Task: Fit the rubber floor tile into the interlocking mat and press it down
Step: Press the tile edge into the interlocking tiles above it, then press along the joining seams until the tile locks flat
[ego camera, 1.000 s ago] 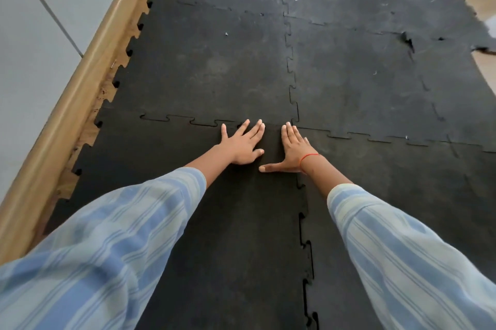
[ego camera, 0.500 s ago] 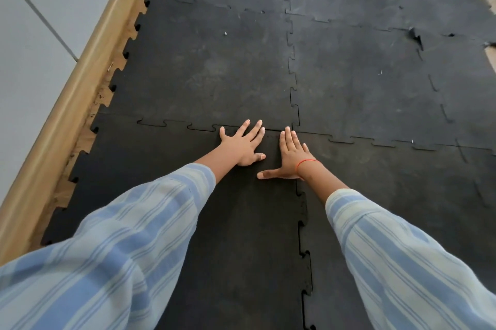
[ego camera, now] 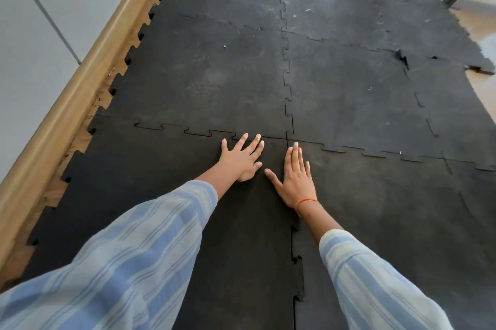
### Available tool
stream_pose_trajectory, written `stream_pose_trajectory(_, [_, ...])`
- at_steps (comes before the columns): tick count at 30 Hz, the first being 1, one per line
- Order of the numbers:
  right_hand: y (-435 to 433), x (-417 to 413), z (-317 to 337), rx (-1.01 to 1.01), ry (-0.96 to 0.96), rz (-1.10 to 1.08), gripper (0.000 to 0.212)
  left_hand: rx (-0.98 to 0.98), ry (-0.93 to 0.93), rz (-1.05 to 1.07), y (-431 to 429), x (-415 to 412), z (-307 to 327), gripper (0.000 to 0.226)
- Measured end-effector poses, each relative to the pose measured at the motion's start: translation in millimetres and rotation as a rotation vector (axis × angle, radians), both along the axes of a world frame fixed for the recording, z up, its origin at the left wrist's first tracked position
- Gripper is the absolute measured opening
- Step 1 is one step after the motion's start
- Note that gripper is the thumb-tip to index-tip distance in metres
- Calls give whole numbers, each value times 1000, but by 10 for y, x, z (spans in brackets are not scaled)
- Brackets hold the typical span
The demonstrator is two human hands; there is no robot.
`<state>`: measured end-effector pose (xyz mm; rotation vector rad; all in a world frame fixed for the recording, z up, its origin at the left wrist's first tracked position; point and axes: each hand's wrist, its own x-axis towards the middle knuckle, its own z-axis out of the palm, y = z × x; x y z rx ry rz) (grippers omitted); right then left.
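A black rubber floor tile (ego camera: 150, 182) lies at the near left of the interlocking mat (ego camera: 349, 93), its toothed edges meeting the tiles beyond and to the right. My left hand (ego camera: 241, 159) rests flat on the tile's far right corner, fingers spread, fingertips at the far seam. My right hand (ego camera: 295, 176), with an orange thread at the wrist, lies flat beside it over the right seam, thumb pointing left. Neither hand holds anything. The seam nearer to me (ego camera: 295, 262) shows narrow gaps between its teeth.
A wooden skirting board (ego camera: 67, 104) and a grey wall (ego camera: 35, 34) run along the mat's left edge. A lifted, torn joint (ego camera: 401, 57) shows at the far right. Bare pale floor (ego camera: 477, 15) lies beyond the mat's right edge.
Both hands stay flat at the tile's far right corner. My right hand has turned so its fingers point further forward. The view has tilted up, showing more of the far mat.
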<state>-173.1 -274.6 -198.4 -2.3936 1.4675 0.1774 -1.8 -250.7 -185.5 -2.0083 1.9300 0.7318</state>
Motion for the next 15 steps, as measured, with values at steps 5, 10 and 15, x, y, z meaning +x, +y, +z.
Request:
stream_pose_trajectory(5, [107,-176,-12,68,-59,-68,72,-69,42,-95,258,-243,-59,59])
stream_pose_trajectory(10, [-42,-253,-17,98,16,42,72,-14,7,-71,203,-245,-16,59])
stream_pose_trajectory(15, [-136,-322,21,208,-260,-62,55,97,-8,-49,128,-309,102,60])
